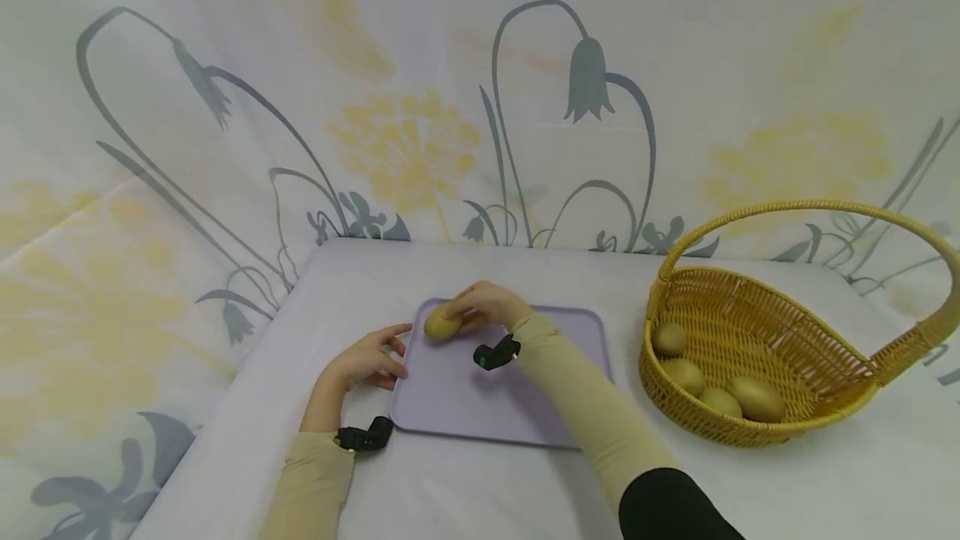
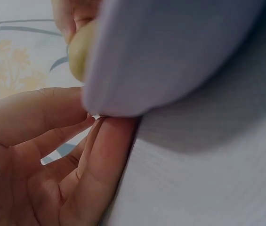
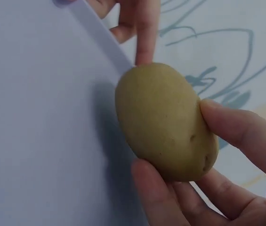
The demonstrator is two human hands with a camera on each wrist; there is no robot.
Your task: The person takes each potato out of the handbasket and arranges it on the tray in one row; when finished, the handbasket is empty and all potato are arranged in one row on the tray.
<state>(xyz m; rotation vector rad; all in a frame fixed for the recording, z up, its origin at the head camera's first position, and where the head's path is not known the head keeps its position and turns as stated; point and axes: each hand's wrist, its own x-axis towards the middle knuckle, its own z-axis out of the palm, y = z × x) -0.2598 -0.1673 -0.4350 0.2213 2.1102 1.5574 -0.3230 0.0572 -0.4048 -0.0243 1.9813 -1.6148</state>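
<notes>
A yellow-brown potato is pinched between the thumb and fingers of my right hand. In the head view it is over the far left corner of a lilac tray. A shadow of the potato and hand falls on the tray beside it in the right wrist view. My left hand is at the tray's left edge. Its index finger and thumb touch the rim with their tips, the fingers loosely bent, as the left wrist view shows close up.
To the right stands a wicker basket with a tall arched handle. Several potatoes lie in its left and front part. A white cloth covers the table, and a flower-printed sheet hangs behind it.
</notes>
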